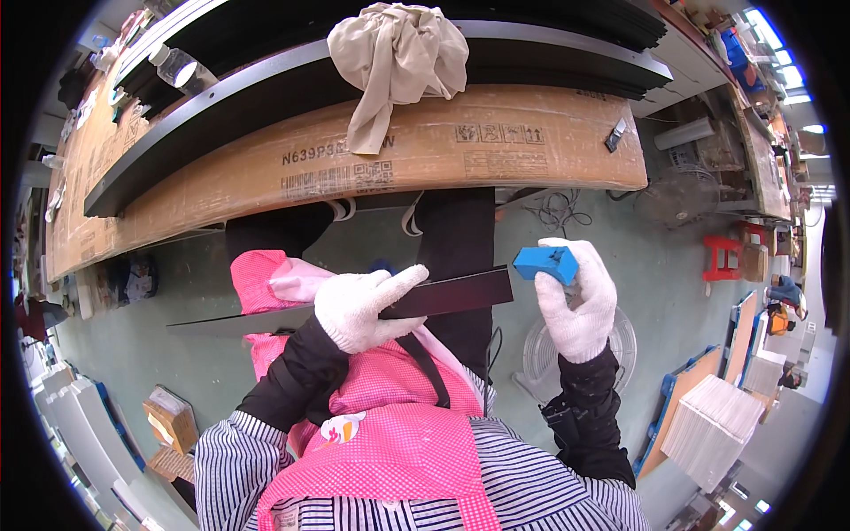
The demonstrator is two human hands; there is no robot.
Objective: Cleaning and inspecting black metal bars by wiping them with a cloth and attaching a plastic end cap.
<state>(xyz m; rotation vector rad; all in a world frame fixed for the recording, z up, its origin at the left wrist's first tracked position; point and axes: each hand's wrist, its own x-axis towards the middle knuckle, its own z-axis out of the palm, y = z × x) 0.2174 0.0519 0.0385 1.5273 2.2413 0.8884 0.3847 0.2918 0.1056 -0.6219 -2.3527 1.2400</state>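
My left hand, in a white knitted glove, is closed around a long black strip that lies across my lap, its narrow end pointing right. In my right hand, gloved the same way, a small blue block with dark smudges on its end is pinched between thumb and fingers. The block is held up to the right of the strip's end, apart from it. A pink checked apron covers my lap under the strip.
Ahead stands a cardboard-topped table bearing long black boards, a crumpled beige cloth, a utility knife and a clear bottle. Right of my legs are a round fan, a red stool and stacked white panels.
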